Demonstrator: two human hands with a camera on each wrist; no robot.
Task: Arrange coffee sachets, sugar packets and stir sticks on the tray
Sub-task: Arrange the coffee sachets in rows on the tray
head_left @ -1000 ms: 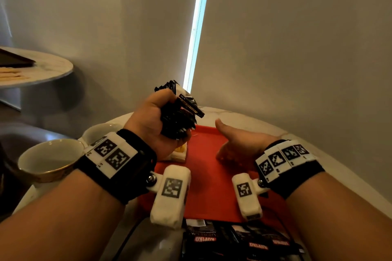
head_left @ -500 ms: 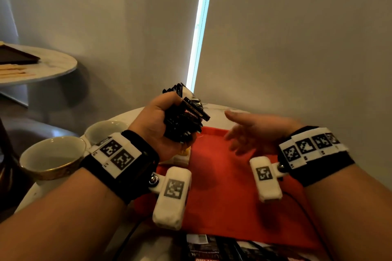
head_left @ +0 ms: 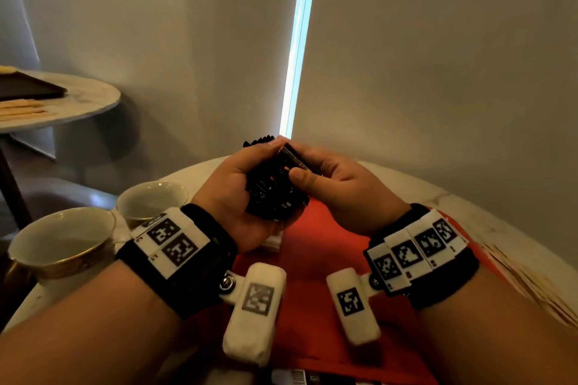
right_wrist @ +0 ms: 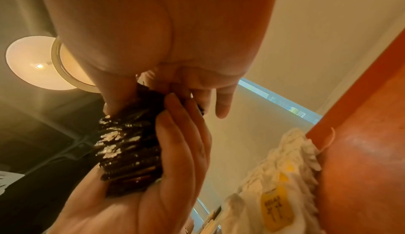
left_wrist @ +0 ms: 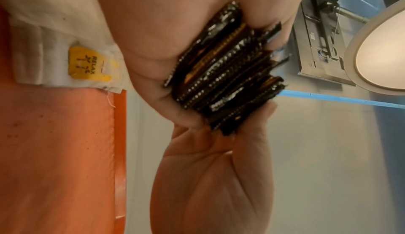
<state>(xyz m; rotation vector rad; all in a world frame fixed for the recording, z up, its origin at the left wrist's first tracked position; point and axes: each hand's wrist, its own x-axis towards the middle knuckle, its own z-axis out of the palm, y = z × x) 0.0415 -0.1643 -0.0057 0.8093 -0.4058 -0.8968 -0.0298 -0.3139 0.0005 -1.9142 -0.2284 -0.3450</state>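
My left hand (head_left: 247, 169) grips a thick stack of black coffee sachets (head_left: 270, 191) above the far left of the red tray (head_left: 316, 262). My right hand (head_left: 300, 166) has joined it, its thumb on the near face of the stack and its fingers curled over the top edge. In the left wrist view the sachets (left_wrist: 225, 75) stand on edge in the palm. The right wrist view shows the sachets (right_wrist: 127, 142) pinched from above. White packets with yellow labels (left_wrist: 87, 64) lie on the tray under my left hand. Pale stir sticks (head_left: 528, 287) lie beside the tray's right edge.
Two white cups (head_left: 62, 241) (head_left: 153, 200) stand left of the tray on the round marble table (head_left: 463, 216). More dark packets (head_left: 300, 380) show at the near edge. A second round table (head_left: 84, 100) with a dark tray stands far left. The wall is close behind.
My right hand rose from the tray and moved left to the stack, and now pinches it. My left hand stayed up, holding the sachets.
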